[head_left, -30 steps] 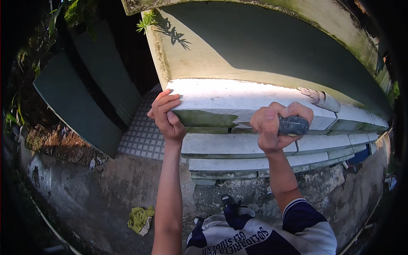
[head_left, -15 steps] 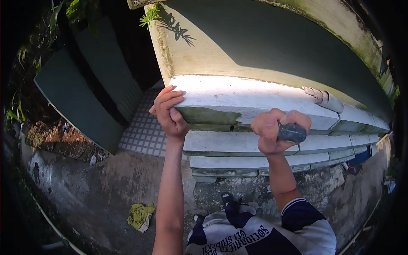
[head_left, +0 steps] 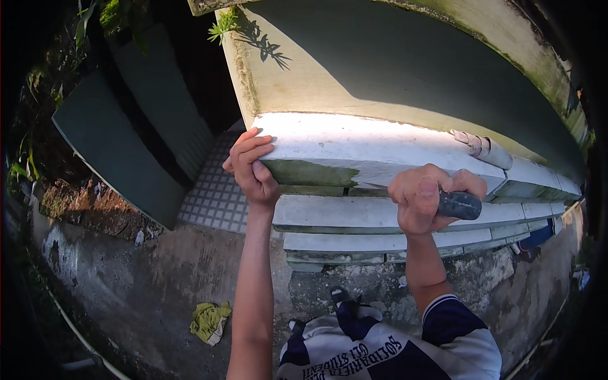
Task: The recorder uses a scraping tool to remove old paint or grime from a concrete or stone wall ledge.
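At the left end of a white stepped ledge (head_left: 304,140), my left hand (head_left: 251,166) grips the corner, fingers over the top and thumb bent by the front face. A green mossy patch (head_left: 310,172) shows on that face, with white coating to its right. My right hand (head_left: 421,197) is closed around a tool with a dark rounded handle (head_left: 460,205), held against or just in front of the ledge's face. The working end of the tool is hidden behind my fist, so its kind does not show.
A rolled, whitish sheet-like piece (head_left: 486,151) lies on the ledge. Lower white steps (head_left: 335,209) run beneath it. A yellow-green cloth (head_left: 210,322) lies on the concrete ground (head_left: 145,278). To the left are a green panel (head_left: 117,145) and a tiled floor (head_left: 218,190).
My right hand has slid to the right along the ledge's front with the dark-handled tool. My left hand stays on the corner.
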`<state>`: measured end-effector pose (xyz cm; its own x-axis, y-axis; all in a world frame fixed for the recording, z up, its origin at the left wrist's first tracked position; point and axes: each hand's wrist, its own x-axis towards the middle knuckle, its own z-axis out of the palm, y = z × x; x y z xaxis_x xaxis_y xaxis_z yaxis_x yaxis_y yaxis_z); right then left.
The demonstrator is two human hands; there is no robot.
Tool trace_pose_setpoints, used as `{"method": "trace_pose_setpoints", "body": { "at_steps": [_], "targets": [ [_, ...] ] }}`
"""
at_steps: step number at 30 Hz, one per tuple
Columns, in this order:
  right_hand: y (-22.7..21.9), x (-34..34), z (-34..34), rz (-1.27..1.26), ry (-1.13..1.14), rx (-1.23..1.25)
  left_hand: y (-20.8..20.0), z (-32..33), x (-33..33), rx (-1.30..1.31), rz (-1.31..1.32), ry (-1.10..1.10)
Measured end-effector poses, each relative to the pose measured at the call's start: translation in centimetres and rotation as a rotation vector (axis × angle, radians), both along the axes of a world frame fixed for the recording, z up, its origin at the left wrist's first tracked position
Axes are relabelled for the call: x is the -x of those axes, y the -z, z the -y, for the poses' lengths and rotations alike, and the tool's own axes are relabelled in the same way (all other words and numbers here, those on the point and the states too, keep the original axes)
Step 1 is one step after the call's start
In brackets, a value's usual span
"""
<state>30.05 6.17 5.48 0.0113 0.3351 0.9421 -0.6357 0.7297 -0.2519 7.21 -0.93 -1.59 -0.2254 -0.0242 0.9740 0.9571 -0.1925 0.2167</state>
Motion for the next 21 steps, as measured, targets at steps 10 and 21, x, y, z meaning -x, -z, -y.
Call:
{"method": "trace_pose_setpoints", "body": {
  "at_steps": [10,21],
  "targets": [
    [1.8,0.2,0.0,0.115,0.081,-0.092,-0.1,0.3,-0.3,0.020,-0.002,-0.010],
    [1.5,0.4,-0.6,0.073,-0.032,-0.125,-0.3,0.3,-0.4,0.024,0.009,-0.010]
  ]
}}
